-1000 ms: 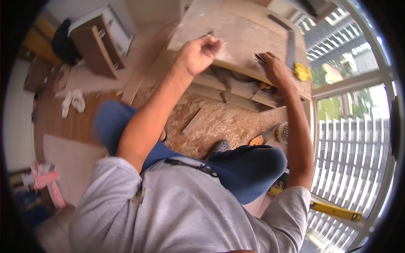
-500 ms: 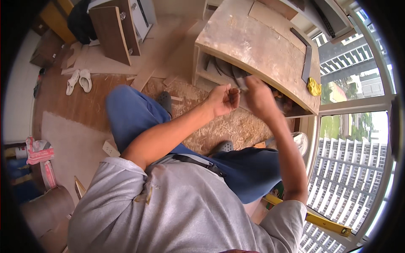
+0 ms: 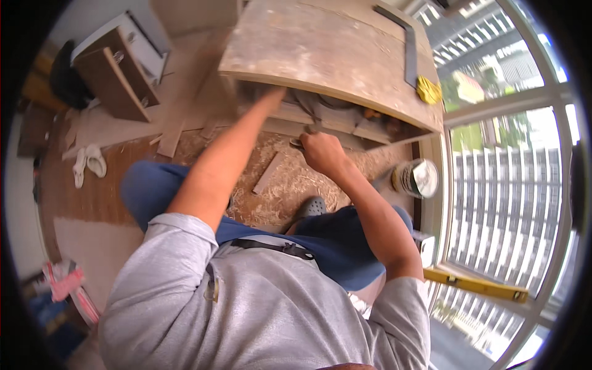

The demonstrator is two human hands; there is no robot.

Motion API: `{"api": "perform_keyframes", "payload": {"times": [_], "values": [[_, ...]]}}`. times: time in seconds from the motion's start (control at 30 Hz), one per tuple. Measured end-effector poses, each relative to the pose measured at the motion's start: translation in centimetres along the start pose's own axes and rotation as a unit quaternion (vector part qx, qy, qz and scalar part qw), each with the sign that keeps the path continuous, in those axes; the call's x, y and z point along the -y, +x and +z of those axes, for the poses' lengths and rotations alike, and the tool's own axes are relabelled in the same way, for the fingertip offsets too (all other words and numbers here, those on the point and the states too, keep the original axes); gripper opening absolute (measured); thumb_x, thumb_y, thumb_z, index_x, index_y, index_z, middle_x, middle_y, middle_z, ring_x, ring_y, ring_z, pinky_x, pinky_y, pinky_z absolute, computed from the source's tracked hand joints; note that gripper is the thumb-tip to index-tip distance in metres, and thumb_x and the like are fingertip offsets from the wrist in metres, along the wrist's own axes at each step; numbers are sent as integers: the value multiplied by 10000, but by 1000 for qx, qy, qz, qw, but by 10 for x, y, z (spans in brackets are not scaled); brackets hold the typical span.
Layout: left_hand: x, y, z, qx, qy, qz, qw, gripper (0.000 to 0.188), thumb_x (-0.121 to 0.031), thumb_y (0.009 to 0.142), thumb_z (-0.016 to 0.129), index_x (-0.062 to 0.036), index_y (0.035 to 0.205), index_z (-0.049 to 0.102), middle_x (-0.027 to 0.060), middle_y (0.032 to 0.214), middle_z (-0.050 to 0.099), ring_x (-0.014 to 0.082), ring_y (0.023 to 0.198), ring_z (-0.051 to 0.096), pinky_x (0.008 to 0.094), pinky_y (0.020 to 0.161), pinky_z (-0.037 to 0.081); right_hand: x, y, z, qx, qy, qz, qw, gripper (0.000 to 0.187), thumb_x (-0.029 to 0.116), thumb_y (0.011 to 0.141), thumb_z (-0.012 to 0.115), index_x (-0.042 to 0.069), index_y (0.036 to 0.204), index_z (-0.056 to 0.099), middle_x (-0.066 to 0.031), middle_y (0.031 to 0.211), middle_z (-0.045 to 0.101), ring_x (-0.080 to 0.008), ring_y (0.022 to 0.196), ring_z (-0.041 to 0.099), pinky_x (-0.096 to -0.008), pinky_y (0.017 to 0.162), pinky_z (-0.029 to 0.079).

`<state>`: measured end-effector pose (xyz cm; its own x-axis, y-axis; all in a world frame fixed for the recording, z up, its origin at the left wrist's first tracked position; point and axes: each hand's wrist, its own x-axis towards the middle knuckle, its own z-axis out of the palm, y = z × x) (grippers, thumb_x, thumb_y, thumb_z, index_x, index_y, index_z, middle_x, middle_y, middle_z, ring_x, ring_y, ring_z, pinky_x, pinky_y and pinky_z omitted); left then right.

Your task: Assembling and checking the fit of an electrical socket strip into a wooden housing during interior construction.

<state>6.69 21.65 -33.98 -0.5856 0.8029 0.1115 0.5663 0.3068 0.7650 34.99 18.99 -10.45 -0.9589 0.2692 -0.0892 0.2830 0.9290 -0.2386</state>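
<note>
My left hand (image 3: 275, 97) reaches under the front edge of the worn wooden bench top (image 3: 308, 49), into the open space below. Its fingers are hidden and blurred, so what it touches does not show. In front of that opening, my right hand (image 3: 324, 152) is closed around a small dark metal tool (image 3: 296, 143), whose kind I cannot make out. Dark curved pieces (image 3: 308, 102) lie inside the opening, between and beyond my hands. A loose wooden strip (image 3: 267, 174) rests on the shavings-covered floor below my right hand.
A dark metal square (image 3: 409, 52) and a yellow cloth or bag (image 3: 428, 90) lie on the bench top. A bucket (image 3: 416, 179) stands by the window, with a yellow spirit level (image 3: 478, 283) nearer me. Wooden panels (image 3: 111, 83) and pale clogs (image 3: 95, 160) are at left.
My hands were close together in front of the bench. The left has gone forward into the opening; the right has moved left and lower. The view has shifted too.
</note>
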Motion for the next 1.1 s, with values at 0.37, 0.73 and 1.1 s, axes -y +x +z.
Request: {"api": "perform_keyframes", "payload": {"times": [0.37, 0.73, 1.1], "values": [[-94, 8, -23, -33, -39, 39, 998, 493, -323, 1012, 486, -15, 1397, 471, 225, 1412, 512, 366, 1263, 532, 464, 1047, 429, -93, -4, 60, -48, 97, 126, 986, 398, 157, 832, 595, -59, 1164, 557, -308, 1045, 662, -490, 916, 660, -504, 811, 561], [-220, -183, -195, 480, 143, 131, 856, 571, -357, 883, 656, 26, 1295, 554, 253, 1281, 496, 415, 1229, 465, 500, 1032, 413, -134, 137, 116, -363, -81, 52, 927, 523, 238, 932, 524, 31, 1411, 502, -277, 1386, 521, -437, 1290, 501, -579, 1081, 392], [-272, -200, -293, 434, -18, 60, 898, 442, -268, 922, 672, 13, 1260, 628, 170, 1193, 643, 311, 1127, 618, 384, 1006, 473, -29, 12, -120, 62, 136, 135, 979, 304, 241, 940, 565, 81, 1130, 741, -179, 1017, 733, -288, 999, 699, -429, 909, 527]]}}
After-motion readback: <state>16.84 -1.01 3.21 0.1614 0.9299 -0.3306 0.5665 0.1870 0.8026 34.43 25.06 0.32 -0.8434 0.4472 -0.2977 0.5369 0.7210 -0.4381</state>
